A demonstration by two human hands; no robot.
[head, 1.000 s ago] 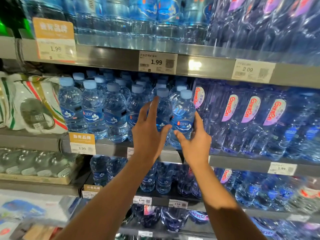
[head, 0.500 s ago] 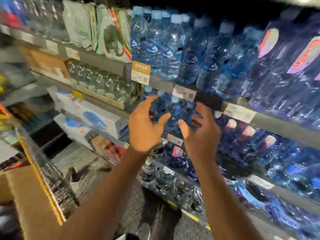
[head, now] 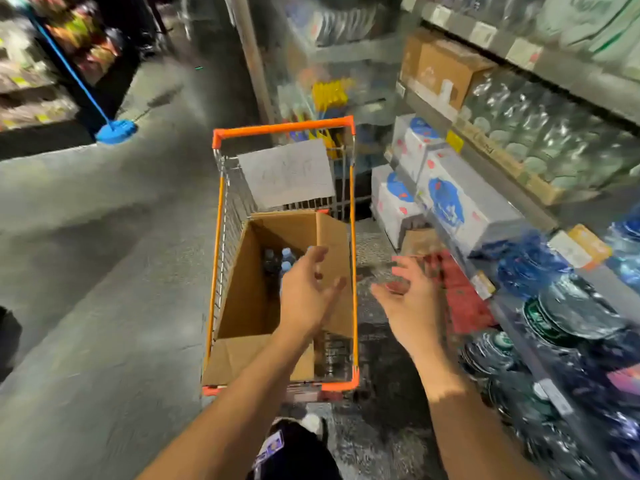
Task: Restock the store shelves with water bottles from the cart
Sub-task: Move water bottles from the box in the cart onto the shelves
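An orange-rimmed wire cart [head: 217,265] stands on the floor in front of me. Inside it sits an open cardboard box [head: 249,299] with a few water bottles [head: 282,261], blue caps up, at its far end. My left hand [head: 308,292] hovers over the box with fingers spread and holds nothing. To the right of the cart's rim, my right hand [head: 410,299] is open and empty too. The store shelves [head: 540,216] with blue water bottles [head: 533,268] run along the right side, blurred.
White and blue cartons [head: 450,199] and a brown box [head: 443,71] fill the shelves at right. A blue mop [head: 114,131] leans by the dark display at far left. Grey floor spreads to the left of the cart. My shoe [head: 311,424] shows below the cart.
My view swung from the shelf down and left to the cart. Both hands left the shelved bottles and dropped, empty, to the cart's box.
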